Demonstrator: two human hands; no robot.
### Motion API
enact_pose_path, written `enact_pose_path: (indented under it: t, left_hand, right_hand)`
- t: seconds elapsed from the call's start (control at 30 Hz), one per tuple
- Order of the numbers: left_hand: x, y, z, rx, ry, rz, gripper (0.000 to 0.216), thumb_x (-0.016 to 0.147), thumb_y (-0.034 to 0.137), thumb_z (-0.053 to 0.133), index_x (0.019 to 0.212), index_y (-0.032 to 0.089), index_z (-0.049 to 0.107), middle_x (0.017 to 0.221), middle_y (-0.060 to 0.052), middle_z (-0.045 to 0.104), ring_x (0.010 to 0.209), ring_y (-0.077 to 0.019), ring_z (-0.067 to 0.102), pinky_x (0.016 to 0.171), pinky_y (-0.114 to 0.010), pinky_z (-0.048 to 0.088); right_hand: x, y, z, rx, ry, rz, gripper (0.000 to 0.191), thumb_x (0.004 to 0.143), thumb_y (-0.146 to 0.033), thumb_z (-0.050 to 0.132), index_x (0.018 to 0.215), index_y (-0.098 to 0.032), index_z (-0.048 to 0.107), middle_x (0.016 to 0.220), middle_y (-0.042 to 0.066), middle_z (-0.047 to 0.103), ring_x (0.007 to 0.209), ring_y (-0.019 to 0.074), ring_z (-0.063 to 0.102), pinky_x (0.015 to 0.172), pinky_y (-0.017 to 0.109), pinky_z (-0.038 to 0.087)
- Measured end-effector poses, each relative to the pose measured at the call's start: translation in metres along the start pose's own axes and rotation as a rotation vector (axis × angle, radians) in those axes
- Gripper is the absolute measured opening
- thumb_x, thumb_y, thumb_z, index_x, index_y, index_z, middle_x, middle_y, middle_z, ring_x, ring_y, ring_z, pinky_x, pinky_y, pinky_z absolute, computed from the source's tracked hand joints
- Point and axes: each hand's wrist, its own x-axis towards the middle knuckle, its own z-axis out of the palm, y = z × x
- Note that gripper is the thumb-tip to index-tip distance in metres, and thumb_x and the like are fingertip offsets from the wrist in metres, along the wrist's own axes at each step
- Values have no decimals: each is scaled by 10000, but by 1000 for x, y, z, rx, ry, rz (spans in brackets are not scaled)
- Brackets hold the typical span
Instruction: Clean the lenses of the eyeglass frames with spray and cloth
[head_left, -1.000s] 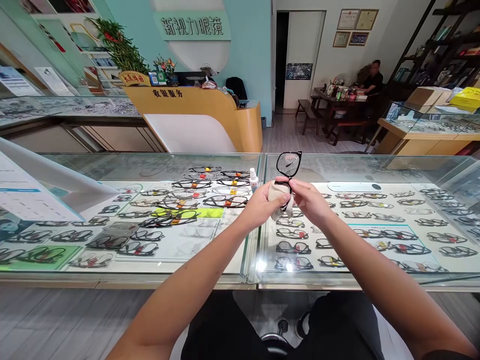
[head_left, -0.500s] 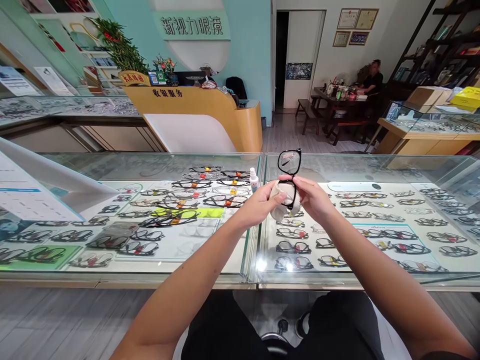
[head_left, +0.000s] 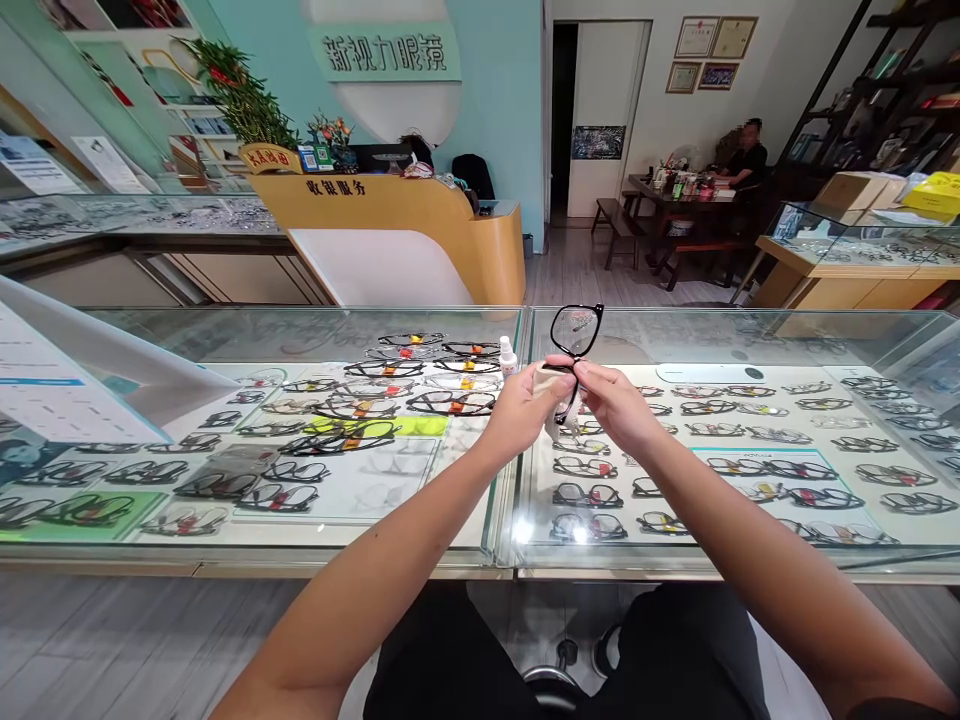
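A pair of black-framed glasses (head_left: 576,332) stands on end above a glass display counter (head_left: 300,325), one lens sticking up over my fingers. My left hand (head_left: 525,410) pinches a pale cleaning cloth (head_left: 551,378) round the lower lens. My right hand (head_left: 613,405) is closed on the frame from the right side. Both hands meet over the seam between two counter sections. The lower lens is mostly hidden by cloth and fingers.
A small white bottle (head_left: 508,358) stands on the glass just left of my hands. Several rows of glasses lie inside the case. A tilted white sign (head_left: 75,385) sits at the left. A person sits at a far table (head_left: 675,195); a yellow reception desk (head_left: 420,225) stands behind.
The glasses tilted slightly and dipped back down after rising a little. My fingers and the cloth shifted over the lower lens. My arms stayed in place.
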Motion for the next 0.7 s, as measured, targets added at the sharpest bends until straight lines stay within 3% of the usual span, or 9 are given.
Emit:
enact_pose_path:
  t: [0.13, 0.27, 0.43, 0.6, 0.7]
  left_hand:
    - [1, 1, -2, -11, -11, -16, 683, 901, 697, 758, 1319, 164, 674, 904, -44, 756, 686, -162, 701, 640, -270, 555]
    - [2, 5, -7, 4, -113, -42, 693, 896, 710, 762, 1293, 147, 694, 901, -56, 767, 750, -179, 717, 751, -297, 580]
    - [2, 10, -9, 24, -199, -28, 624, 896, 659, 794, 1256, 155, 721, 1016, -74, 775, 966, -218, 722, 900, -307, 551]
    - [0, 11, -7, 20, -150, -76, 744, 824, 565, 892, 1409, 173, 651, 974, -40, 751, 875, -188, 684, 807, -284, 533]
    - [-1, 12, -5, 21, -139, -84, 789, 815, 540, 903, 1456, 178, 619, 970, -34, 748, 864, -183, 681, 789, -280, 535]
  right_hand:
    - [1, -1, -3, 9, -7, 6, 332, 879, -541, 819, 1016, -243, 875, 845, 9, 510, 744, 152, 408, 668, 299, 372]
    - [2, -5, -8, 13, 0, 46, 362, 891, -542, 799, 1095, -252, 873, 779, 0, 546, 675, 141, 395, 632, 294, 354]
    - [4, -6, -13, 7, 17, 43, 387, 900, -566, 782, 1129, -266, 862, 1000, 41, 737, 760, 175, 564, 684, 316, 425]
    - [3, -6, -11, -21, 10, 58, 430, 885, -584, 793, 1150, -250, 852, 962, 34, 735, 757, 167, 573, 686, 304, 435]
    - [2, -8, -9, 4, 5, 59, 424, 858, -577, 821, 1125, -250, 862, 996, 41, 746, 856, 188, 624, 722, 300, 457]
